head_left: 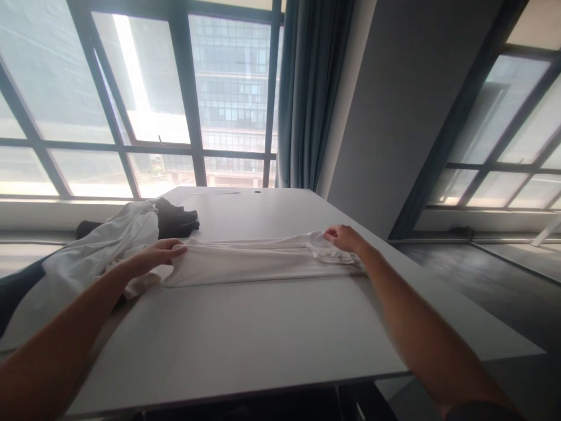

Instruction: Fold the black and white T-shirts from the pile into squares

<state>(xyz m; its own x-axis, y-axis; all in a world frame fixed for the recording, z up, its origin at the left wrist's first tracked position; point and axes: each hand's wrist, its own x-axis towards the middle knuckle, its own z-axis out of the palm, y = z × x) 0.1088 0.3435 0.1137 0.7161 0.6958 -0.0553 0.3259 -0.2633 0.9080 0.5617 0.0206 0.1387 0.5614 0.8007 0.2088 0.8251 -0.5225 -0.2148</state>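
Observation:
A white garment point(245, 263), perhaps a shirt, lies folded into a long strip across the white table point(245, 339). Its left end is pinched between the thumb and fingers of my left hand point(164, 252). At the opposite end my right hand point(344, 237) is closed on the far edge, where the cloth bunches in small folds. The strip looks stretched between both hands, its near edge resting on the tabletop. I cannot make out which part of the garment each hand holds.
Left of the strip, a heap of white cloth point(118, 234) hangs over the table's left side, with dark cloth point(177, 219) behind it. A grey-blue curtain point(302, 99) and a wide pillar point(394, 105) stand beyond the table. Windows point(232, 82) line the back.

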